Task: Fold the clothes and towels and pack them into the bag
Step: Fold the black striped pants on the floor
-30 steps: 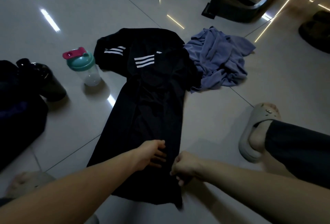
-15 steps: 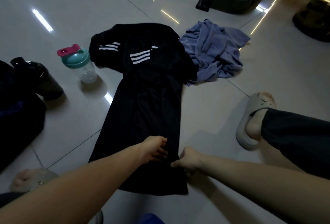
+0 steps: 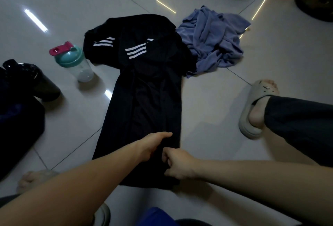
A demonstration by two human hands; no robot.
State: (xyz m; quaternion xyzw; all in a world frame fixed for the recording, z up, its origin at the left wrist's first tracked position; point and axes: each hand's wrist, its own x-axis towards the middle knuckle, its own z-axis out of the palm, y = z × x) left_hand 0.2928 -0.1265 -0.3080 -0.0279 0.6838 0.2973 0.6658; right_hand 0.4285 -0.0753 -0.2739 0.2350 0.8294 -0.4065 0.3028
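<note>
A black shirt [image 3: 144,103] of thin, smooth fabric, with white triple stripes at the shoulders, lies in a long narrow strip on the glossy tiled floor [image 3: 225,99]. The person's right hand [image 3: 178,164] is curled into a fist, pinching the cloth near the shirt's near right edge. The left hand [image 3: 153,144] rests on the cloth just beside it, thumb stretched forward. Its fingers are hidden, so its grip cannot be told. A crumpled purple towel [image 3: 212,40] touches the shirt's far right shoulder. To the left stand a clear plastic shaker [image 3: 75,61] with a teal lid and a black bottle [image 3: 36,81], beside a dark, soft bag [image 3: 18,121].
</note>
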